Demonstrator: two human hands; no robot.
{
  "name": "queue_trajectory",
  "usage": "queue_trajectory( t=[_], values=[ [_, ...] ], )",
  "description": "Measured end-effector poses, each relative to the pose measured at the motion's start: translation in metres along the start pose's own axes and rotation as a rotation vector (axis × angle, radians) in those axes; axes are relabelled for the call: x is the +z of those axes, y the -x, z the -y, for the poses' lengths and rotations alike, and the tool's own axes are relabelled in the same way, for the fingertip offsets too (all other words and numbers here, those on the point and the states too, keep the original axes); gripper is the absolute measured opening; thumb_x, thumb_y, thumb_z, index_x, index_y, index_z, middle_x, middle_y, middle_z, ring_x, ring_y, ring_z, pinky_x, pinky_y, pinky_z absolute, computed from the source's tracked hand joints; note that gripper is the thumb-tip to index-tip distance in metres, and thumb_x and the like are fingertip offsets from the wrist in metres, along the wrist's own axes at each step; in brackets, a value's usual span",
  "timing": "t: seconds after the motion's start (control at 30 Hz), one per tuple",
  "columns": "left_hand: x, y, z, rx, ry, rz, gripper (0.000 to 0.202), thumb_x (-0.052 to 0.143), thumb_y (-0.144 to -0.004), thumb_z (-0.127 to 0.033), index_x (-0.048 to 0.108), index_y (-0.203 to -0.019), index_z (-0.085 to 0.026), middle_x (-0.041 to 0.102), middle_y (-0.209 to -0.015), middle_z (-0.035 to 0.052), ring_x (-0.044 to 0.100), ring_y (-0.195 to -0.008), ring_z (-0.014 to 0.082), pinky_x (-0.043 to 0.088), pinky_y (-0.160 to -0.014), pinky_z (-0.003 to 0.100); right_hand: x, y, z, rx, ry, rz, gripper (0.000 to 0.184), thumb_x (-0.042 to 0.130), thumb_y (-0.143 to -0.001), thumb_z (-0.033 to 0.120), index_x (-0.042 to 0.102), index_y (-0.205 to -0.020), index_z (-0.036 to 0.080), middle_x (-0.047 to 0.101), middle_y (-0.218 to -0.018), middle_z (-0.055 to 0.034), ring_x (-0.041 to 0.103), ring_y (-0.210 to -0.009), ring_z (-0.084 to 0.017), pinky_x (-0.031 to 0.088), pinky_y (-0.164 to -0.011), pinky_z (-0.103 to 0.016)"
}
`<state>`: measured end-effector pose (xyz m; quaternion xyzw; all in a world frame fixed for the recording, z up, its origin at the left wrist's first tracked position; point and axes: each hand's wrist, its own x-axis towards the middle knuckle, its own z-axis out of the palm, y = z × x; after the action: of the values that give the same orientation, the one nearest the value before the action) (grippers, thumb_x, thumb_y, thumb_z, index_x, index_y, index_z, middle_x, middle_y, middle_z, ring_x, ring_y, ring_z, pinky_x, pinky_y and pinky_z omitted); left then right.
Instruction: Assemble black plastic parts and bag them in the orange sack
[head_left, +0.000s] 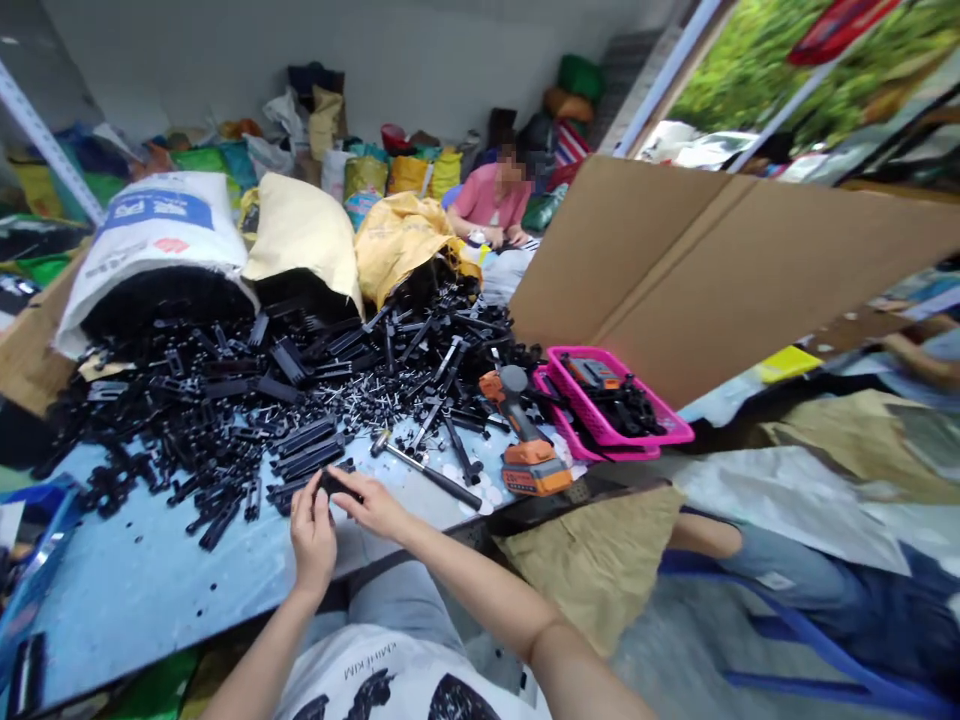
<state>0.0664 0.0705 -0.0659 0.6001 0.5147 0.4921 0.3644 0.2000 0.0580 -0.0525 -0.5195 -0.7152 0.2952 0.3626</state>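
Close to the table's front edge, my left hand (pixel 311 530) and my right hand (pixel 373 506) meet around a small black part (pixel 335 484). Fingers of both hands are closed on it and hide much of its shape. Just beyond them lies a row of long black plastic pieces (pixel 306 447). A hammer (pixel 427 470) with a black handle rests to the right of my hands. Farther right is an orange and grey cordless drill (pixel 534 445). Loose screws (pixel 367 400) are scattered behind the hammer among the black parts.
Three sacks, one white (pixel 161 225), one cream (pixel 304 235) and one yellow (pixel 409 235), spill black parts onto the blue table (pixel 142 590). Pink baskets (pixel 675 430) stand right, before a cardboard sheet (pixel 675 260). A blue bin (pixel 45 560) is at left. Another person (pixel 491 200) sits opposite.
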Motion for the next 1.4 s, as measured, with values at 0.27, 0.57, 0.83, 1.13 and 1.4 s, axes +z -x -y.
queue_trajectory(
  t=[0.27, 0.57, 0.83, 1.13, 1.4],
  values=[
    [-0.028, 0.038, 0.057, 0.021, -0.393, -0.016, 0.06, 0.054, -0.083, -0.045, 0.036, -0.134, -0.02, 0.054, -0.103, 0.0128, 0.056, -0.101, 0.0299, 0.05, -0.08, 0.047, -0.066, 0.034, -0.039, 0.173, 0.523, -0.034, 0.044, 0.041, -0.094, 0.043, 0.049, -0.129, 0.018, 0.06, -0.109, -0.0096, 0.053, -0.101, -0.019, 0.042, -0.088, -0.03],
    [-0.021, -0.004, 0.038, 0.658, -0.683, 0.482, 0.044, 0.045, -0.086, -0.041, 0.054, -0.122, -0.017, 0.05, -0.121, 0.0187, 0.048, -0.114, 0.0356, 0.045, -0.089, 0.053, -0.151, 0.055, -0.075, 0.905, 0.695, -0.251, 0.038, 0.051, -0.089, 0.035, 0.056, -0.115, 0.009, 0.06, -0.109, -0.0193, 0.057, -0.102, -0.027, 0.045, -0.081, -0.035],
    [-0.024, -0.006, 0.009, 0.257, -0.142, 0.386, 0.05, 0.056, -0.08, -0.049, 0.056, -0.122, -0.022, 0.056, -0.119, 0.0115, 0.058, -0.102, 0.0271, 0.043, -0.095, 0.045, -0.091, 0.035, -0.026, 0.433, 0.142, -0.363, 0.046, 0.051, -0.086, 0.052, 0.052, -0.117, 0.019, 0.064, -0.103, -0.0051, 0.061, -0.089, -0.016, 0.046, -0.077, -0.027],
    [-0.02, -0.012, -0.011, -0.531, 0.212, 0.274, 0.057, 0.076, -0.056, -0.051, 0.064, -0.101, -0.017, 0.061, -0.071, -0.0019, 0.05, -0.049, 0.0079, 0.04, -0.045, 0.019, -0.003, 0.046, 0.013, 0.243, 0.005, -0.191, 0.041, 0.048, -0.086, 0.056, 0.063, -0.087, 0.018, 0.065, -0.075, -0.001, 0.058, -0.069, -0.012, 0.042, -0.061, -0.022],
    [-0.031, -0.006, 0.007, -0.159, -0.076, 0.449, 0.05, 0.056, -0.076, -0.056, 0.063, -0.107, -0.017, 0.062, -0.102, 0.0085, 0.06, -0.083, 0.021, 0.051, -0.07, 0.032, -0.049, 0.052, 0.009, -0.062, 0.673, 0.244, 0.029, 0.047, -0.091, 0.045, 0.057, -0.096, 0.019, 0.064, -0.088, -0.005, 0.058, -0.082, -0.016, 0.039, -0.071, -0.028]
  ],
)
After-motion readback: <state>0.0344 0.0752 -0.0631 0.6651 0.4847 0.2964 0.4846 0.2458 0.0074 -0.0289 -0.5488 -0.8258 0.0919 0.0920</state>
